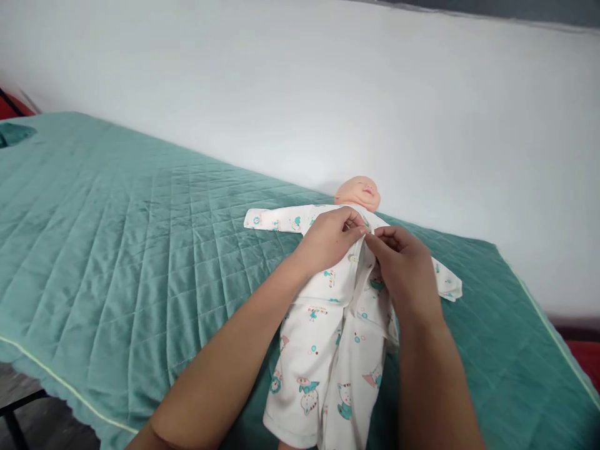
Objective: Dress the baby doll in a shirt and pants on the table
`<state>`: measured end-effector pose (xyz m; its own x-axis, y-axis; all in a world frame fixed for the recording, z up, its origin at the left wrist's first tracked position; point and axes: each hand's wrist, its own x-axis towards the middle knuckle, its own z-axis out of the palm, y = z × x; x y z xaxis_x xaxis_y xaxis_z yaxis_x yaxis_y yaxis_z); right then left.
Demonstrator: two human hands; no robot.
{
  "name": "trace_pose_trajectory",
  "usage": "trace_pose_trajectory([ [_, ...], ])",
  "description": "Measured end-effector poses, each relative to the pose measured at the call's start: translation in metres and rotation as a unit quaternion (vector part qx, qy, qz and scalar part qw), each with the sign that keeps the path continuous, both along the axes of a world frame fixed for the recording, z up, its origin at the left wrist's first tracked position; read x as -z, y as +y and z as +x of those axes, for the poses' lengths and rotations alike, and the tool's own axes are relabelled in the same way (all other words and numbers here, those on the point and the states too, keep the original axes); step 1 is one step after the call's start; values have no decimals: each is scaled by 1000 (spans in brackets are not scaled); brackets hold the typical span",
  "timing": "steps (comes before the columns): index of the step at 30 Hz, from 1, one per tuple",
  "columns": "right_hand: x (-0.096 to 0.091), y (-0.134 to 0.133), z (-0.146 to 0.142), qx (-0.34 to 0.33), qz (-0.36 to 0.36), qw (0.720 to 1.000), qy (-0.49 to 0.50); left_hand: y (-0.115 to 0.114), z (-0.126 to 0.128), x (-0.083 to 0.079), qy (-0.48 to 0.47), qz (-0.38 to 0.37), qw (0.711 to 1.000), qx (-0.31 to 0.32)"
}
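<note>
A baby doll (pixel 360 190) lies on its back on a teal quilted bed cover (pixel 117 250), dressed in a white printed sleepsuit (pixel 304 356). My left hand (pixel 328 240) pinches the left front edge of the sleepsuit near the doll's chest. My right hand (pixel 405 269) pinches the opposite front edge, fingertips meeting the left hand's just below the doll's neck. The sleepsuit's front is parted below my hands. Both sleeves lie spread out to the sides.
The bed stands against a white wall (pixel 375 94). Its near edge (pixel 60 384) runs along the lower left, with dark floor below. A red surface (pixel 585 362) shows beyond the bed's right edge.
</note>
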<state>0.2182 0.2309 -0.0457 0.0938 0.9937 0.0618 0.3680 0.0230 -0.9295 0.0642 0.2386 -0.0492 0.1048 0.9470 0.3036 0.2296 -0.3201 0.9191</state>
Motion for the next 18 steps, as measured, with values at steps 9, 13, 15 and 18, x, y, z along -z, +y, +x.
trace_pose_trajectory([
  [9,24,-10,-5,43,57,995,63,-1,1,-1,19,-11,999,31],
  [13,27,-15,-1,37,53,993,94,-1,6,1,15,-7,1000,22],
  [15,28,-16,0,29,48,991,118,-1,6,1,4,-14,1000,19],
  [18,28,-14,2,4,46,989,138,0,5,1,-3,-25,1000,14],
])
